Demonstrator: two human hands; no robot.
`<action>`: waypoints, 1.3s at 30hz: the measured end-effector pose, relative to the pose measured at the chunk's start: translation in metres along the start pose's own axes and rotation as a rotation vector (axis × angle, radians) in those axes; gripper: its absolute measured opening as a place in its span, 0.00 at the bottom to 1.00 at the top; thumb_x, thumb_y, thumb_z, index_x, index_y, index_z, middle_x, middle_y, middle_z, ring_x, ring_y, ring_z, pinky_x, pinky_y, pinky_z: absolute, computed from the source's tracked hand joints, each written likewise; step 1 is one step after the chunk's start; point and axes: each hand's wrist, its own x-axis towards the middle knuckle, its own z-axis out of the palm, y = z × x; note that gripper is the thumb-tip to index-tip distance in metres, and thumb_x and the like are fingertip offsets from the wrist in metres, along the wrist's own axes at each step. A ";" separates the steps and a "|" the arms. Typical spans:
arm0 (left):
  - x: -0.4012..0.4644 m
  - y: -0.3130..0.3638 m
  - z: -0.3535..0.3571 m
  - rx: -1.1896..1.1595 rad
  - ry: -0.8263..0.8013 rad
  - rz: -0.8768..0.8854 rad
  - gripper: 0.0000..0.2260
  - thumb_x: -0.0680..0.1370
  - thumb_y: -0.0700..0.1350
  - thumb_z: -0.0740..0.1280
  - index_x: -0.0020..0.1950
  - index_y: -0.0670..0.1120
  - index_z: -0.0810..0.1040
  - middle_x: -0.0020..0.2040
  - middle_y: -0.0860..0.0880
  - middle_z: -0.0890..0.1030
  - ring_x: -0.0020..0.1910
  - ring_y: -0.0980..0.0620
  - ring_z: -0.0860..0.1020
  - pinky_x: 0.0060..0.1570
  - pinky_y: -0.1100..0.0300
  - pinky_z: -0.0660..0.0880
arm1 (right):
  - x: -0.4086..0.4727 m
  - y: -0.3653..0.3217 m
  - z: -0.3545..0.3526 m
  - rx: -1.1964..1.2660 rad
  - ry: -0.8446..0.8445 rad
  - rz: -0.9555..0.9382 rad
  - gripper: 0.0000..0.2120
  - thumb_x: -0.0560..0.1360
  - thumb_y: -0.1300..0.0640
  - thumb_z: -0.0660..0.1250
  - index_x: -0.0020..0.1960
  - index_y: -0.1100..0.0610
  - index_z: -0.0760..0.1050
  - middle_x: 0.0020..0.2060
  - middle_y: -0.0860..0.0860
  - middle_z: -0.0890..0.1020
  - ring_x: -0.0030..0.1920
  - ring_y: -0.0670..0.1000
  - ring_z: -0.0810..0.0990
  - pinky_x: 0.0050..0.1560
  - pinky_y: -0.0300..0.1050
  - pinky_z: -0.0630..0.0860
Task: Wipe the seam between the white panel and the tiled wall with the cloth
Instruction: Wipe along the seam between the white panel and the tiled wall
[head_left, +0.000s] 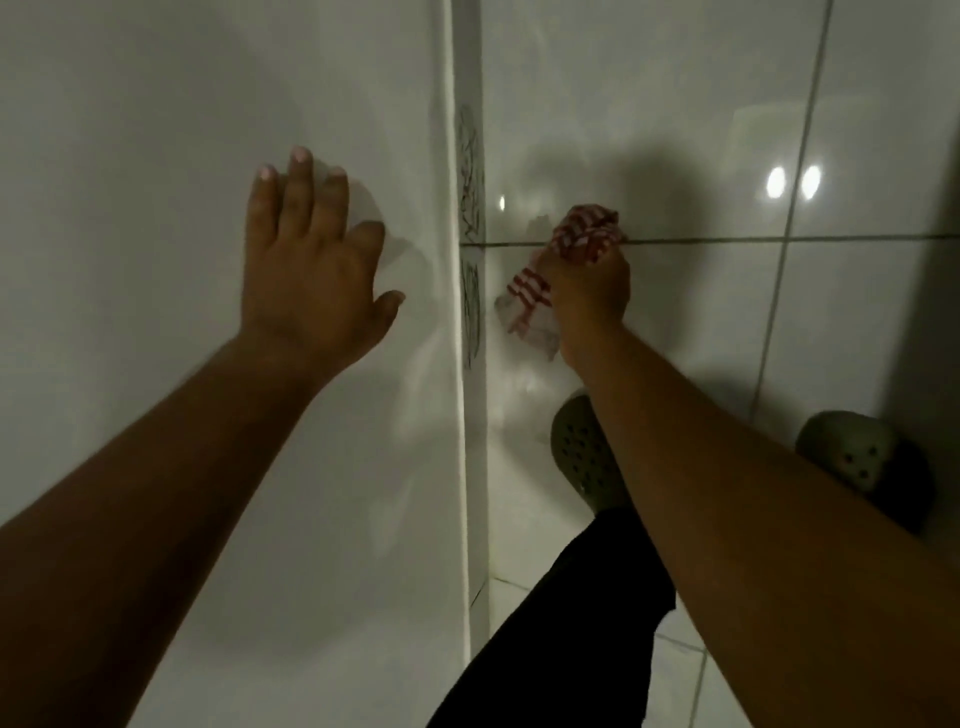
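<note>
The white panel (156, 156) fills the left half of the view. Its right edge meets the glossy tiled wall (675, 130) along a vertical seam (470, 291) with a patterned strip. My left hand (311, 270) lies flat on the panel, fingers spread, holding nothing. My right hand (589, 291) is closed around a bunched red-and-white striped cloth (582, 231), pressed against the tile just right of the seam, at a horizontal grout line. Part of the cloth hangs below my fist.
Two green clogs (582, 457) (852, 457) and a black trouser leg (561, 623) show below my right arm, standing on the light tiled floor (675, 686). Bright light spots reflect off the tile at the upper right.
</note>
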 end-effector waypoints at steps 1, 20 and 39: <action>0.000 0.002 0.007 0.058 0.015 -0.015 0.29 0.73 0.60 0.67 0.66 0.40 0.76 0.77 0.33 0.63 0.79 0.32 0.52 0.76 0.36 0.43 | 0.006 0.008 0.006 -0.051 0.008 0.004 0.21 0.73 0.57 0.74 0.63 0.57 0.74 0.52 0.50 0.83 0.48 0.49 0.82 0.54 0.48 0.81; 0.033 0.033 0.054 0.445 -0.067 0.004 0.36 0.77 0.66 0.50 0.79 0.47 0.60 0.82 0.38 0.50 0.81 0.35 0.45 0.73 0.35 0.33 | 0.049 0.092 0.087 0.002 -0.343 0.246 0.17 0.82 0.56 0.57 0.70 0.53 0.70 0.60 0.59 0.78 0.62 0.61 0.78 0.59 0.54 0.74; 0.041 0.037 0.060 0.589 -0.192 0.031 0.37 0.78 0.65 0.44 0.81 0.47 0.44 0.82 0.39 0.41 0.80 0.35 0.39 0.70 0.34 0.29 | 0.046 0.119 0.108 -0.284 -0.469 0.095 0.30 0.75 0.45 0.61 0.76 0.48 0.62 0.76 0.56 0.65 0.74 0.62 0.64 0.73 0.62 0.61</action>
